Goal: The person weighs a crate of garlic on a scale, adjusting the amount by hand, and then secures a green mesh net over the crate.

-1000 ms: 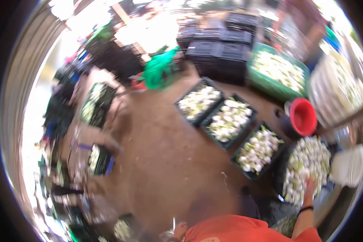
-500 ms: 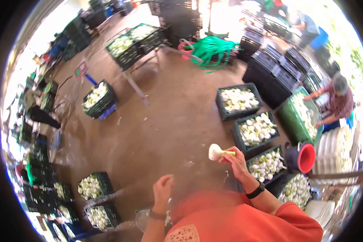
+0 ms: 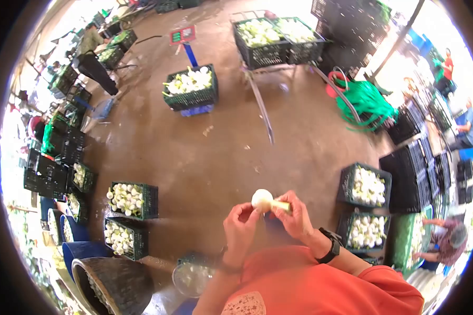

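A round white bulb vegetable (image 3: pixel 261 200) with a short pale green stem is held in front of my chest, its stem pointing right. My right hand (image 3: pixel 297 218) grips it by the stem, thumb and fingers closed round it. My left hand (image 3: pixel 240 226) has its fingers bent in a pinch at the lower left side of the bulb, with the thumb tip against it. The bulb's exact kind is hard to tell.
Crates of white bulbs stand at right (image 3: pixel 367 231) and left (image 3: pixel 126 199). A crate (image 3: pixel 192 86) sits by a red-displayed scale (image 3: pixel 182 34). Farther back are a crate-laden stand (image 3: pixel 257 55) and green straps (image 3: pixel 365 105). At lower left lies a large barrel (image 3: pixel 115 283); a co-worker (image 3: pixel 452 241) bends over a green tub.
My view has turned left, so the crates shift right. My right hand has brought the bulb inward, and my left hand has come up from apart to meet it.
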`<state>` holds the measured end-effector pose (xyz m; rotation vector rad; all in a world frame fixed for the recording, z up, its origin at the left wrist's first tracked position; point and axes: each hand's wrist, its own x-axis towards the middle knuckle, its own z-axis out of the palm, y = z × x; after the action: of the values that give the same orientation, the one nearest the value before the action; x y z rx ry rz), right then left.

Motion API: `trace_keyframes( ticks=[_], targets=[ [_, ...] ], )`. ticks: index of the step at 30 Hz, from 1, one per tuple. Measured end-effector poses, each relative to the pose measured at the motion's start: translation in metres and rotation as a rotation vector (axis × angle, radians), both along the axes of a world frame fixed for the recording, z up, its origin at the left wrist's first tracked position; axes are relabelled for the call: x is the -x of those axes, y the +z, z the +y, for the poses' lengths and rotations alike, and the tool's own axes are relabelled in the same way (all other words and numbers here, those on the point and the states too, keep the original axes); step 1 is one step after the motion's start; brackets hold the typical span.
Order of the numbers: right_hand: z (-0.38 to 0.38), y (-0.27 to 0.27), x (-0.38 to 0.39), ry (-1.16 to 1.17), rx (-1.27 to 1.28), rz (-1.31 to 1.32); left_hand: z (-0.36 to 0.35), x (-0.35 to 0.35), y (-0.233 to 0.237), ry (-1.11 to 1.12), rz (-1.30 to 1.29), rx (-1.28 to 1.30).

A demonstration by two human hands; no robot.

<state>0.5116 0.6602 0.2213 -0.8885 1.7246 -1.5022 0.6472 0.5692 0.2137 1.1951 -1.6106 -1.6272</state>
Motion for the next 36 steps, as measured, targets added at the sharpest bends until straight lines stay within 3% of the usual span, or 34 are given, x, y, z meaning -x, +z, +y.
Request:
trace_keyframes(
  ticks=[1,3,6,11,13,15,17,22,25,27,31,34,36],
  targets=[
    [-0.021,-0.001,0.011,0.05,-0.029,0.127,-0.02,0.005,-0.003,-0.005,-0.076,0.034],
    [-0.063,0.009,0.033,0.158,-0.107,0.145,-0.058,0.01,-0.007,-0.001,-0.157,0.083],
    [-0.121,0.009,0.064,0.368,-0.102,0.245,-0.109,0.016,-0.007,0.01,-0.089,-0.163],
    [-0.221,0.018,0.089,0.53,-0.111,0.17,-0.182,0.016,-0.026,0.129,-0.04,-0.213],
    [-0.268,0.015,0.094,0.55,-0.17,0.09,-0.218,0.021,-0.026,0.238,-0.022,-0.343],
    [-0.324,-0.016,0.106,0.531,-0.184,0.064,-0.259,0.023,-0.028,0.298,0.081,-0.45],
    [-0.386,-0.047,0.116,0.341,-0.295,0.019,-0.301,0.013,-0.052,0.447,0.106,-0.551],
    [-0.551,-0.085,0.158,0.104,-0.272,0.449,-0.403,-0.042,-0.115,0.452,-0.014,-0.627],
    [-0.655,-0.11,0.177,0.045,-0.244,0.565,-0.466,-0.066,-0.097,0.473,-0.025,-0.64],
    [-0.717,-0.125,0.183,-0.083,-0.24,0.794,-0.497,-0.087,-0.097,0.501,-0.136,-0.631],
    [-0.799,-0.119,0.165,0.008,-0.265,0.685,-0.548,-0.101,-0.093,0.564,-0.153,-0.648],
    [-0.804,-0.084,0.145,0.317,-0.298,0.454,-0.57,-0.101,-0.089,0.549,-0.146,-0.675],
    [-0.786,-0.105,0.142,0.413,-0.225,0.397,-0.581,-0.104,-0.096,0.541,-0.148,-0.691]
  ],
)
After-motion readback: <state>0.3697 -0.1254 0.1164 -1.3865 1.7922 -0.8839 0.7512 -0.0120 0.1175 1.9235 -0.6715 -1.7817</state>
